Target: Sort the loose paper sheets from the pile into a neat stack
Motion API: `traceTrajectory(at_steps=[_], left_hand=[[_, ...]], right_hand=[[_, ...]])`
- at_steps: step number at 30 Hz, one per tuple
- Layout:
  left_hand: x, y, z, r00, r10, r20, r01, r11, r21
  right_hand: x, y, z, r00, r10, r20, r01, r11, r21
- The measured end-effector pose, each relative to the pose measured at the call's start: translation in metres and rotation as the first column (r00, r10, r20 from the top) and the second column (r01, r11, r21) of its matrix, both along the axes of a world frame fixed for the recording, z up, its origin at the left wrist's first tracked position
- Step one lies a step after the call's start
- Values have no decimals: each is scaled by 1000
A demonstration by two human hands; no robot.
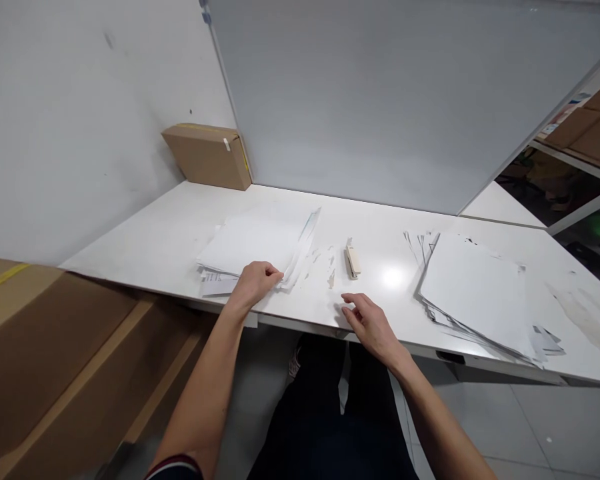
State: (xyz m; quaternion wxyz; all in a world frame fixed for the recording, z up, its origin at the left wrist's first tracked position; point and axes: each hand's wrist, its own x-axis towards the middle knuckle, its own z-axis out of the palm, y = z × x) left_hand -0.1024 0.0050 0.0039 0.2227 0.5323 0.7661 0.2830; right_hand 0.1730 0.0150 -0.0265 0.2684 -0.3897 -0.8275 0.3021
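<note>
My left hand (258, 283) is closed in a pinch at the near right corner of a loose stack of white paper (263, 240). Its fingertips are on the edge of the sheets, whose right side looks fanned and uneven. My right hand (370, 321) hovers at the table's front edge, fingers apart and slightly curled, holding nothing. A cream-coloured stapler (353, 261) lies on the table just beyond it. To the right lies a second, untidy pile of paper (475, 290), with several sheets sticking out underneath.
The white table (380, 220) has scuffed patches and backs onto a grey-white panel (370, 100). A cardboard box (210, 157) stands at the back left corner. Large cardboard boxes (45, 347) are below left. Shelving with brown boxes (593, 130) is at far right.
</note>
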Motion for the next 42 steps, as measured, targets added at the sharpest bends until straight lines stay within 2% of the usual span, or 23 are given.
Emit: traceTrajectory(at_steps=[4,8,10,13,15,16,19,20,21,23,25,27,28,29,31,33,35,37,39,42], left_hand=[[-5,2,-7,990,69,124,-82,991,109],[-11,2,-8,949,152,277,-223,942,249],[-12,1,-4,939,200,281,-281,916,286],[-6,-5,2,947,282,151,-319,876,361],[9,-12,4,960,282,0,-254,866,430],[20,-15,4,964,250,-89,-183,871,455],[60,-28,-3,930,36,-366,134,893,429],[73,-33,-7,905,-55,-422,242,881,406],[85,-38,-11,885,-118,-450,313,866,389],[100,-50,-22,885,-194,-424,376,835,402],[105,-65,-36,944,-171,-283,292,834,468],[100,-82,-52,1000,-27,-14,31,863,505],[95,-90,-60,984,84,158,-151,865,479],[89,-97,-68,922,192,336,-329,846,420],[77,-108,-81,700,333,631,-597,758,263],[66,-115,-87,475,360,803,-707,700,104],[60,-117,-86,332,344,878,-675,737,-33],[58,-116,-79,248,295,923,-564,819,-110],[60,-113,-70,182,228,957,-485,867,-114],[65,-107,-62,110,185,977,-502,858,-106]], right_hand=[[-11,-1,0,1000,27,1,-27,1000,-13],[-20,-1,2,998,66,-7,-66,997,-41],[-24,-1,3,997,66,-30,-68,996,-58],[-33,2,5,994,6,-106,-23,987,-156],[-43,6,7,974,-62,-216,-14,944,-330],[-49,10,8,952,-104,-287,-35,898,-439],[-66,21,10,867,-235,-440,-161,703,-693],[-70,24,9,851,-265,-452,-175,669,-722],[-72,27,7,848,-279,-450,-166,668,-726],[-70,31,1,869,-273,-412,-99,721,-686],[-61,32,-5,896,-273,-349,-19,763,-646],[-46,32,-10,907,-299,-297,31,752,-659],[-38,31,-11,906,-317,-282,47,735,-676],[-30,31,-11,903,-331,-273,53,718,-694],[-17,29,-10,904,-343,-256,57,689,-723],[-7,27,-8,914,-335,-228,67,680,-730],[0,24,-7,934,-307,-185,81,684,-725],[6,18,-6,956,-261,-132,94,701,-707],[10,12,-6,978,-192,-77,88,724,-684],[16,3,-4,995,-95,-14,62,743,-667]])
